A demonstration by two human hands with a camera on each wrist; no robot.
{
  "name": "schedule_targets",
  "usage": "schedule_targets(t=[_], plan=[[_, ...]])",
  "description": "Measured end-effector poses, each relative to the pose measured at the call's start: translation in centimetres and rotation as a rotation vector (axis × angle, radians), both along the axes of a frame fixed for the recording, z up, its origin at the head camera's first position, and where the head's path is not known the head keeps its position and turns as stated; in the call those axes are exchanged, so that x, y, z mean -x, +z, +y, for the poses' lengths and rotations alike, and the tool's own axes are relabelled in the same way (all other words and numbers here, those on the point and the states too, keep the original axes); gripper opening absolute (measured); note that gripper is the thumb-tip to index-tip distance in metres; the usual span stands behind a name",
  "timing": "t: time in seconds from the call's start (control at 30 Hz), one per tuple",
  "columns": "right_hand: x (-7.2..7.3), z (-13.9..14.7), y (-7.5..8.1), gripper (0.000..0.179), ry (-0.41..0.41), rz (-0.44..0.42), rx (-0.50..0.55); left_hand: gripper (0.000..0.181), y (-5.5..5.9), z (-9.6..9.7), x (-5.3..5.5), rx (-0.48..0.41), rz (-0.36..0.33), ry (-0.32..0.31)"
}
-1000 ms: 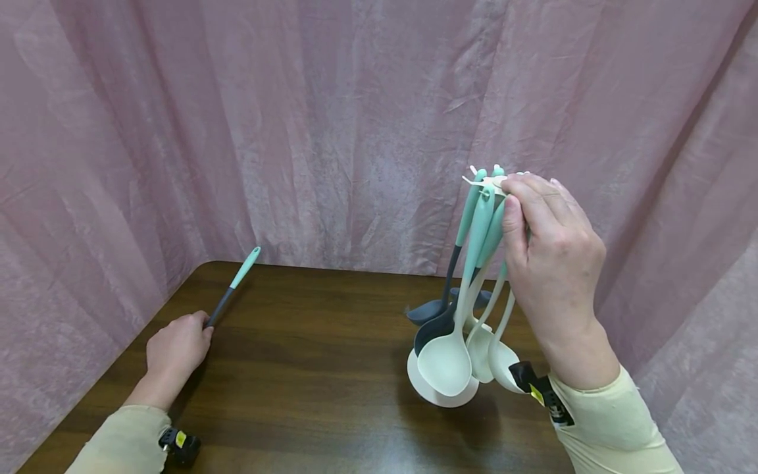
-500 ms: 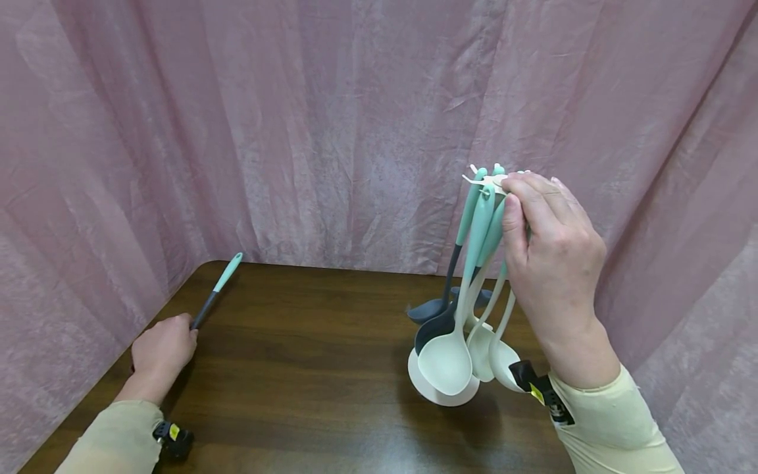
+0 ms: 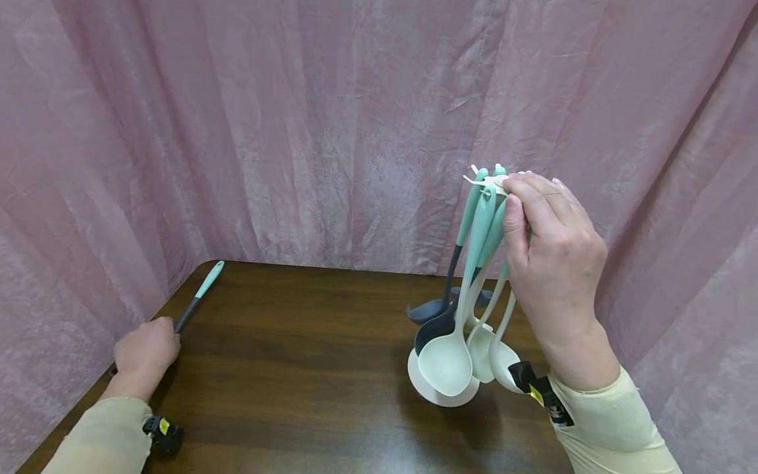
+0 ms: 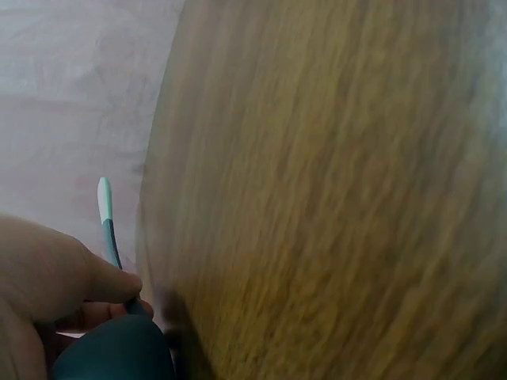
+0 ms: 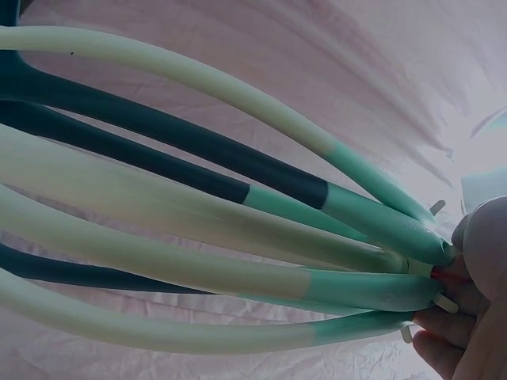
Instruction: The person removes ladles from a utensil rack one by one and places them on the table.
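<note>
My left hand (image 3: pixel 147 347) grips a dark grey kitchen utensil with a mint handle (image 3: pixel 210 280) by its shaft, at the table's left side. Its rounded dark head (image 4: pixel 115 352) shows at the bottom of the left wrist view, partly cut off. On the right, my right hand (image 3: pixel 553 243) holds the top of a white utensil stand (image 3: pixel 443 399), thumb and fingers around the hooked crown. Several mint-handled utensils hang from it, a white ladle (image 3: pixel 445 365) in front and dark grey ones behind. Their handles (image 5: pixel 372 291) gather at my fingers in the right wrist view.
A brown wooden table (image 3: pixel 308 368) lies under both hands, its far left corner rounded. Pink curtains (image 3: pixel 355 131) hang behind it and at both sides. A black wrist camera (image 3: pixel 164 437) sits on the left sleeve.
My left hand has moved left and slightly toward me, carrying the dark grey utensil to the table's left edge. My right hand and the stand have hardly moved.
</note>
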State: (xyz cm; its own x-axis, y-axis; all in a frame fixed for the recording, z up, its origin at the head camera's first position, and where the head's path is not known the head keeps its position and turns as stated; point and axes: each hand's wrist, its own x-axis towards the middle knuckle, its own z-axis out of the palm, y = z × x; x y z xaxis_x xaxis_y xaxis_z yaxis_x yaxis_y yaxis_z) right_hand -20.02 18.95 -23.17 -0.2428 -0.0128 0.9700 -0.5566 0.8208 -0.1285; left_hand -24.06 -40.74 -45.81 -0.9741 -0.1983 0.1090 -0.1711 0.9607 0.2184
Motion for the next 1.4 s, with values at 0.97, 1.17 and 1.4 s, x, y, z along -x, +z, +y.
schedule_targets(t=[0.97, 1.17, 1.4], plan=[[-0.2, 0.1, 0.1, 0.038, -0.016, -0.011, -0.002, 0.012, 0.0, -0.6, 0.5, 0.057, -0.126, 0.028], [-0.3, 0.2, 0.1, 0.038, -0.018, -0.005, -0.001, 0.013, 0.1, -0.1, 0.5, 0.081, -0.155, 0.038], [-0.4, 0.3, 0.2, 0.038, -0.015, -0.005, 0.0, 0.019, 0.2, 0.3, 0.6, 0.079, -0.17, 0.054]])
